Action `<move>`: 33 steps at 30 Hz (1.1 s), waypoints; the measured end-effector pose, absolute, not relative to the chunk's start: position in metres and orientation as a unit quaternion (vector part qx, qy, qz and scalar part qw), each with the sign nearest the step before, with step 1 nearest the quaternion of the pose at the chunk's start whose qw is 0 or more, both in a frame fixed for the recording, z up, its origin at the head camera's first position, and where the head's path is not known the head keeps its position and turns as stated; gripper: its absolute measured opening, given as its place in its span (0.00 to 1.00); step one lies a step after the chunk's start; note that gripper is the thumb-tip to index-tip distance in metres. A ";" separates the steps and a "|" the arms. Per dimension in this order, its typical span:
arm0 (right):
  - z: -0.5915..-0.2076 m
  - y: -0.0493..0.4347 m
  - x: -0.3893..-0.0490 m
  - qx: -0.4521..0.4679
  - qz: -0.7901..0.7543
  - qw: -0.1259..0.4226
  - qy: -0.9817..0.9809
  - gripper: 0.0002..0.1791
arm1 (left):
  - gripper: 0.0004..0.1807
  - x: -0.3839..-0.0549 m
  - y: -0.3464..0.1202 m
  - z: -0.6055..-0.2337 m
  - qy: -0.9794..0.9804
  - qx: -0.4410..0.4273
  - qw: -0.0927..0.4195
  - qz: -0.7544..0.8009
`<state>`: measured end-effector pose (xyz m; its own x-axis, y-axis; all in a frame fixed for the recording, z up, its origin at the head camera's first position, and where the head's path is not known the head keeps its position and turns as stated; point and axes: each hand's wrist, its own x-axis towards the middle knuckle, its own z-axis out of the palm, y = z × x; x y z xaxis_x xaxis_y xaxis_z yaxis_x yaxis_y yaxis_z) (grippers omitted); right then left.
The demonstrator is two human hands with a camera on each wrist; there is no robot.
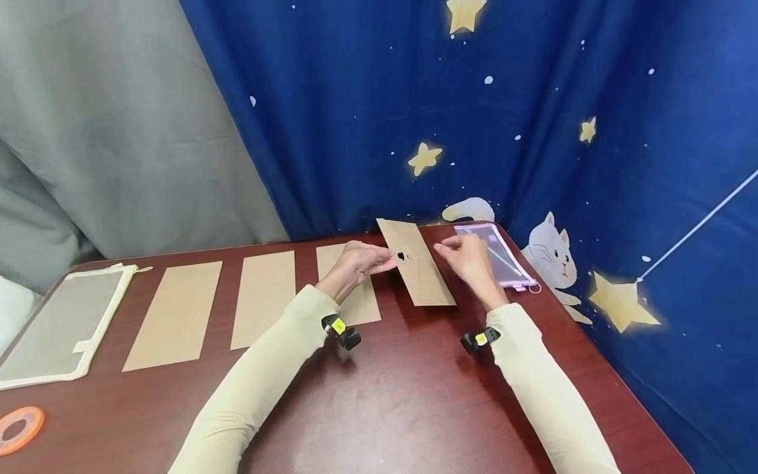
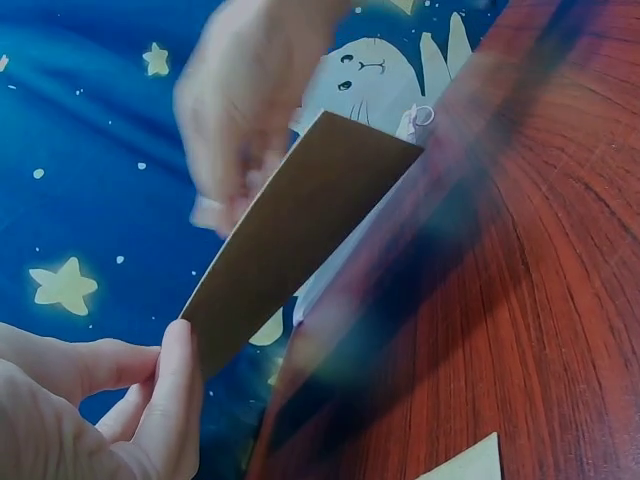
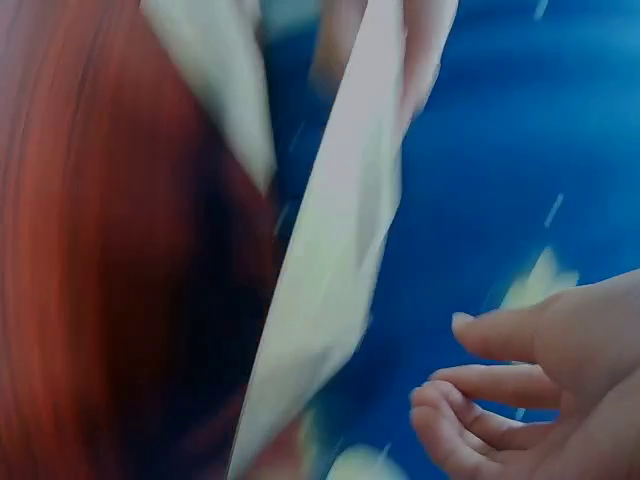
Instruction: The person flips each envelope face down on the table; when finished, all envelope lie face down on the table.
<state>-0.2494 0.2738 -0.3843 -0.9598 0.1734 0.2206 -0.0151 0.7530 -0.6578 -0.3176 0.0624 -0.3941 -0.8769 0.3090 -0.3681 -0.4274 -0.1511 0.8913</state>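
My left hand [image 1: 366, 257] pinches one long edge of a brown paper envelope [image 1: 422, 276] between thumb and fingers. The envelope is raised at a tilt above the table, and its upper face carries a small black mark. In the left wrist view its plain underside shows, with the fingertips [image 2: 178, 345] at the near end. My right hand [image 1: 468, 260] hovers just off the envelope's other side, fingers loosely bent and holding nothing. A gap shows between those fingers and the paper in the right wrist view, where the envelope is blurred and a fold stands out along its side.
Flat brown paper pieces lie in a row on the table: one [image 1: 173, 316] at left, one [image 1: 266, 296] mid-left, one [image 1: 361, 303] under my left wrist. A white-edged zip pouch [image 1: 97, 322] is far left, an orange tape roll [image 1: 35, 421] nearer, a purple-edged pouch [image 1: 512, 273] at right.
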 end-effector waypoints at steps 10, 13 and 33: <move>-0.365 0.195 -0.229 0.022 0.167 0.173 -0.970 0.12 | 0.17 -0.321 0.067 -0.384 0.598 -0.065 0.217 0.769; -0.372 0.186 -0.228 0.020 0.109 0.201 -0.973 0.09 | 0.17 -0.320 0.067 -0.383 0.595 -0.070 0.216 0.771; -0.321 0.213 -0.226 -0.028 0.300 0.256 -0.919 0.06 | 0.19 -0.302 0.073 -0.401 0.604 -0.070 0.265 0.748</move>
